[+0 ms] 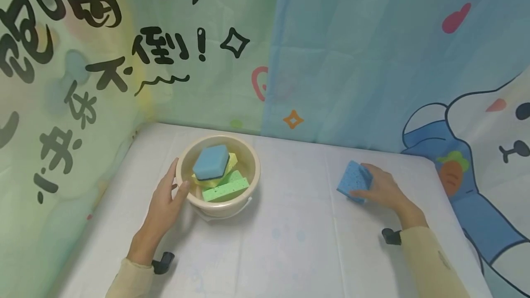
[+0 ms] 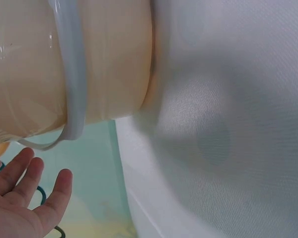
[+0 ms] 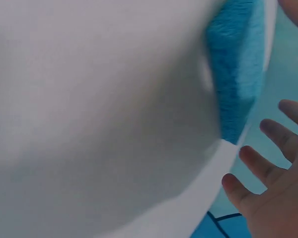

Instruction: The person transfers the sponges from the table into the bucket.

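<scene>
A cream bucket (image 1: 253, 183) with a pale handle (image 2: 75, 74) stands left of centre. Inside it are a blue sponge (image 1: 211, 162) on top, a yellow sponge (image 1: 232, 162) and light green sponge pieces (image 1: 225, 190). My left hand (image 1: 167, 201) is at the bucket's left side, thumb by the rim; its fingers (image 2: 54, 198) look spread and extended in the left wrist view. Over on the right, my right hand (image 1: 383, 187) is around another blue sponge (image 1: 353, 180). The right wrist view shows its fingers (image 3: 283, 136) spread beside that tilted sponge, with a gap between.
A white cloth covers the table (image 1: 290, 233). Behind it hang printed cloths, green with black writing (image 1: 215, 95) on the left and blue (image 1: 352, 82) on the right. A cartoon rabbit (image 1: 488, 151) is printed near the table's right edge.
</scene>
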The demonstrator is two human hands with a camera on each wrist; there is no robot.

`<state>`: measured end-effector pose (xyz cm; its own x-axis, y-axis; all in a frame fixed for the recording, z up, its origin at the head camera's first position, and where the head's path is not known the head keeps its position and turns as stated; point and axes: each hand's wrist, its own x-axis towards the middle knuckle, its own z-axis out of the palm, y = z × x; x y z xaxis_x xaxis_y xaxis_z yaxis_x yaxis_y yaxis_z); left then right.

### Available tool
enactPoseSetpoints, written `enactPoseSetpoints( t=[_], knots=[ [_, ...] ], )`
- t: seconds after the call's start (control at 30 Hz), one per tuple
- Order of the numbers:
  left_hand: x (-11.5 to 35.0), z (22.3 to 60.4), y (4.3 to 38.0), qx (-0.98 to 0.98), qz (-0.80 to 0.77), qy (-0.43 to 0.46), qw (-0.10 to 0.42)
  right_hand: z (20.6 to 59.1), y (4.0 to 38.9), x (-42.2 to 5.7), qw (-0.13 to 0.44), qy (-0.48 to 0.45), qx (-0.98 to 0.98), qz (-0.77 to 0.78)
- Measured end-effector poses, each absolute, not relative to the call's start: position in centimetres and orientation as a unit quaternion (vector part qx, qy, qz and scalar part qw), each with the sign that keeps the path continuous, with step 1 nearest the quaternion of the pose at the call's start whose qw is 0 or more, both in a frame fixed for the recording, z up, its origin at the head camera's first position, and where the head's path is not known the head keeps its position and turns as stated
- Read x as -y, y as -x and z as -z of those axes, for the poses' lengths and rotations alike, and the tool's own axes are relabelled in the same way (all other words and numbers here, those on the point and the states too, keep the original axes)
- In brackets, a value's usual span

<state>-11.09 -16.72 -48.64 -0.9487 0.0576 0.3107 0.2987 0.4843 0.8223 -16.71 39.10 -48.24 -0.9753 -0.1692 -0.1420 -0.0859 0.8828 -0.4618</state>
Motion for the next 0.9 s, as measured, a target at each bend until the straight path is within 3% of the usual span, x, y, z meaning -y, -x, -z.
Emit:
enactPoseSetpoints(
  t=[0.43,0.9],
  knots=[
    [16.7,48.5,11.2,0.853,0.496,0.106,0.122,49.8,17.5,-39.6,0.142,0.044,-0.970,0.191],
    [16.7,48.7,11.1,0.854,0.496,0.102,0.121,49.4,17.9,-38.3,0.105,0.047,-0.977,0.181]
  ],
)
